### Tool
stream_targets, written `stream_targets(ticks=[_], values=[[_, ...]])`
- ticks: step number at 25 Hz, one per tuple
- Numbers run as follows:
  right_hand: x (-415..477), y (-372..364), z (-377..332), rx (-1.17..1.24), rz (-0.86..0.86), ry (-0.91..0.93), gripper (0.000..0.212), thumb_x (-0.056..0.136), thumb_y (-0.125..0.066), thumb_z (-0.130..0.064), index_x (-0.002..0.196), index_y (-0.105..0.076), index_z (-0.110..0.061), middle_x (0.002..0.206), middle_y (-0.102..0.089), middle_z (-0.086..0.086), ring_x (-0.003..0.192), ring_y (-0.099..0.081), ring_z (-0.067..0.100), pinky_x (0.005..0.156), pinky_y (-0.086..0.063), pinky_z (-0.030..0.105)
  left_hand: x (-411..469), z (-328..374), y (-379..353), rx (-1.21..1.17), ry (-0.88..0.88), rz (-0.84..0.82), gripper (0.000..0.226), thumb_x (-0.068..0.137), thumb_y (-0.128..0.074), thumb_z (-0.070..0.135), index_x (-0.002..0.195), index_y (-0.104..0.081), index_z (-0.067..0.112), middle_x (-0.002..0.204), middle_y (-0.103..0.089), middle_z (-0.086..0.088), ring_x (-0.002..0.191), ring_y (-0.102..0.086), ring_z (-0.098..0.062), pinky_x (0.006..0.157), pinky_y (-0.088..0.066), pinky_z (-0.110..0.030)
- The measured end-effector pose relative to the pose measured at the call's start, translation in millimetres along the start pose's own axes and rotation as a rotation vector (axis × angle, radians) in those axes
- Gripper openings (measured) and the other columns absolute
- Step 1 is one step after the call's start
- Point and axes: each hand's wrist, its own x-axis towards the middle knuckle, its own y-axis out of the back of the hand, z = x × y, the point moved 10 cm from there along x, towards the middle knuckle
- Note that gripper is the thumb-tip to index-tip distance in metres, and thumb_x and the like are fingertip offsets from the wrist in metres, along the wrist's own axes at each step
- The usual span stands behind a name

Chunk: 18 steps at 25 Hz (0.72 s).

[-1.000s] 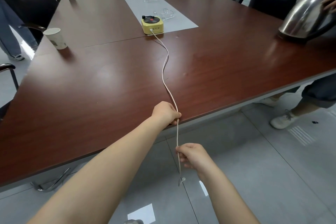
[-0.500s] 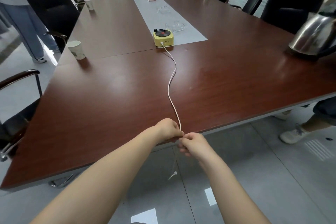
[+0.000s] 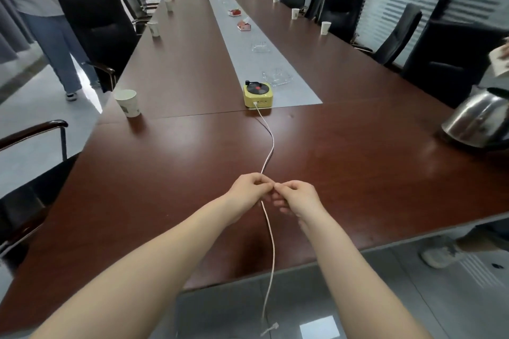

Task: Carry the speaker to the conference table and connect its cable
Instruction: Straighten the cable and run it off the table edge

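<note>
**Inspector:** Reddish-brown wood, polished, forms the conference table [image 3: 165, 173]. Working left to right: a paper cup [image 3: 127, 103] stands near the left edge, well apart from the work. The left hand [image 3: 249, 190] is pinched on the white cable [image 3: 268, 146] above the near end of the table. The right hand [image 3: 296, 197] sits just beside it, fingertips meeting the left hand's.

**Assistant:** Is the right hand gripping the cable as well?

**Inspector:** Its fingers are curled at the same spot, apparently pinching the cable, though the contact itself is hidden. The yellow speaker [image 3: 258, 95] rests on the table at the end of the grey runner [image 3: 248, 44], with one cable end plugged into its near face. The free plug [image 3: 271, 328] dangles below the table edge, over the floor. A steel kettle [image 3: 479, 121] stands at far right.

**Assistant:** So the step in hand?

**Inspector:** In my judgement, managing the slack before the free end is connected. Recommend feeding the cable hand over hand without tugging, since the speaker looks light and could slide or unplug. Keep the run flat, clear of the kettle, and secure the dangling plug before seeking a socket, none of which is visible.
</note>
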Motion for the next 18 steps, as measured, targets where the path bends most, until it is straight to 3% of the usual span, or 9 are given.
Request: stream_targets(ticks=[4, 7, 9, 11, 13, 16, 18], values=[[67, -3, -68, 0.026, 0.043, 0.051, 0.028, 0.094, -0.049, -0.017, 0.067, -0.057, -0.016, 0.063, -0.059, -0.001, 0.038, -0.053, 0.0, 0.047, -0.041, 0.017, 71, 45, 33, -0.091, -0.027, 0.041, 0.025, 0.091, -0.047, 0.005, 0.075, -0.06, 0.019, 0.073, -0.063, 0.0, 0.062, -0.06, -0.009, 0.048, -0.039, -0.016], [120, -7, -111, 0.068, 0.054, 0.066, 0.032, 0.097, -0.043, -0.016, 0.068, -0.057, -0.015, 0.065, -0.059, 0.001, 0.037, -0.055, 0.0, 0.047, -0.043, 0.017, 126, 70, 58, -0.167, -0.013, 0.112, 0.027, 0.091, -0.044, 0.004, 0.075, -0.061, 0.017, 0.069, -0.06, 0.0, 0.049, -0.057, -0.001, 0.045, -0.037, -0.013], [152, -9, -128, 0.127, 0.046, 0.041, 0.032, 0.098, -0.041, -0.018, 0.071, -0.058, -0.013, 0.069, -0.061, 0.004, 0.052, -0.061, 0.01, 0.057, -0.046, 0.023, 160, 79, 68, -0.199, -0.005, 0.122, 0.024, 0.09, -0.044, 0.004, 0.079, -0.062, 0.014, 0.068, -0.059, 0.0, 0.044, -0.055, 0.002, 0.046, -0.037, -0.014], [185, -9, -147, 0.196, 0.048, 0.027, 0.032, 0.099, -0.038, -0.021, 0.075, -0.058, -0.012, 0.077, -0.065, 0.008, 0.066, -0.061, 0.018, 0.067, -0.048, 0.027, 196, 89, 76, -0.246, -0.002, 0.13, 0.023, 0.091, -0.045, 0.005, 0.079, -0.062, 0.014, 0.069, -0.059, -0.001, 0.053, -0.056, -0.005, 0.052, -0.039, -0.018], [218, -3, -166, 0.229, 0.094, 0.032, 0.03, 0.098, -0.039, -0.025, 0.082, -0.06, -0.01, 0.098, -0.069, 0.016, 0.08, -0.064, 0.023, 0.079, -0.051, 0.033, 229, 97, 84, -0.298, 0.014, 0.157, 0.022, 0.092, -0.048, 0.011, 0.076, -0.061, 0.017, 0.077, -0.062, -0.001, 0.065, -0.059, -0.012, 0.059, -0.042, -0.022], [266, 7, -181, 0.186, 0.14, 0.03, 0.044, 0.096, -0.041, -0.03, 0.12, -0.055, 0.004, 0.135, -0.053, 0.024, 0.123, -0.053, 0.038, 0.106, -0.041, 0.047, 282, 96, 102, -0.274, 0.026, 0.26, 0.017, 0.09, -0.053, 0.023, 0.075, -0.06, 0.026, 0.091, -0.067, -0.002, 0.088, -0.065, -0.021, 0.079, -0.048, -0.033], [308, 9, -186, 0.148, 0.105, 0.034, 0.051, 0.097, -0.039, -0.036, 0.134, -0.046, -0.001, 0.143, -0.047, 0.018, 0.13, -0.046, 0.034, 0.11, -0.037, 0.045, 320, 95, 119, -0.239, 0.017, 0.321, 0.012, 0.086, -0.054, 0.029, 0.077, -0.062, 0.029, 0.097, -0.067, -0.002, 0.099, -0.064, -0.025, 0.091, -0.049, -0.04]])
